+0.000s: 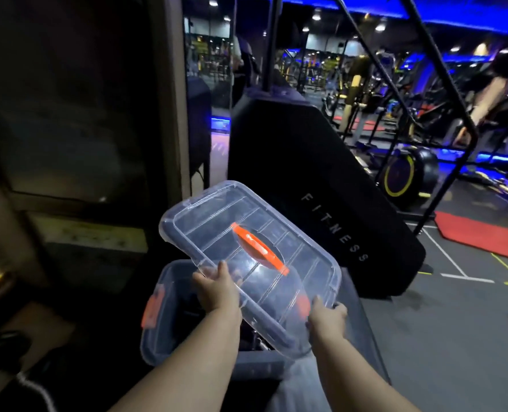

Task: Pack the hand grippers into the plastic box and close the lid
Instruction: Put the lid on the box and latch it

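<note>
Open clear plastic box (157, 337) on a grey surface (364, 328), beside gym floor (440, 337) with red mats (482, 236).

Cannot tell what the dark shapes (188, 310) in the plastic box (160, 340) are: too dim, and partly covered by the left hand (217, 289). Can see the box's right side only dimly through the tilted lid (247, 242), and cannot see how the fingers of the right hand (327, 319) lie under its edge. Lose both forearms at the bottom edge. Cannot make out the blurred gym machines (401, 173) or figures (482, 96) behind.
</note>
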Action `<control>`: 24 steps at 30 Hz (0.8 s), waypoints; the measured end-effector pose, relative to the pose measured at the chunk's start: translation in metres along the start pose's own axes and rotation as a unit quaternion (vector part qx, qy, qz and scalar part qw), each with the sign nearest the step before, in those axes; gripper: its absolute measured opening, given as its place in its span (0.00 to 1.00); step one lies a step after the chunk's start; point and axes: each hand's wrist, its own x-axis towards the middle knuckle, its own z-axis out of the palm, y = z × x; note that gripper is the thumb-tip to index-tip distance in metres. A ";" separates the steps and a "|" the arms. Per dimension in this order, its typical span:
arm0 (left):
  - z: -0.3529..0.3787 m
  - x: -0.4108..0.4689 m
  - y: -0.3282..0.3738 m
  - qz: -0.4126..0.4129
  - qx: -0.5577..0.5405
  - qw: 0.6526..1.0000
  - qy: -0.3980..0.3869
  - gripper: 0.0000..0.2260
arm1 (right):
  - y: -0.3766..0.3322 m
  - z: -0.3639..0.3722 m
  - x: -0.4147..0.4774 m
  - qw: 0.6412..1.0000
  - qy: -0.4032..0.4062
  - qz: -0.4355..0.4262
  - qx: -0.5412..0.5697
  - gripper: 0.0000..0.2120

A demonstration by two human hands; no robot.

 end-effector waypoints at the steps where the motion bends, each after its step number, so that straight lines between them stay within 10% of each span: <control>1: -0.008 0.011 -0.002 -0.009 -0.008 1.000 0.006 0.21 | -0.002 0.004 -0.007 1.000 -0.005 -0.019 -0.012 0.25; 12: -0.111 0.052 0.024 -0.106 -0.018 0.978 0.178 0.31 | 0.000 0.030 0.004 0.971 -0.072 -0.151 -0.168 0.20; 24: -0.168 0.079 -0.005 -0.104 0.396 0.903 0.127 0.30 | -0.001 0.024 0.034 0.944 -0.105 -0.156 -0.271 0.24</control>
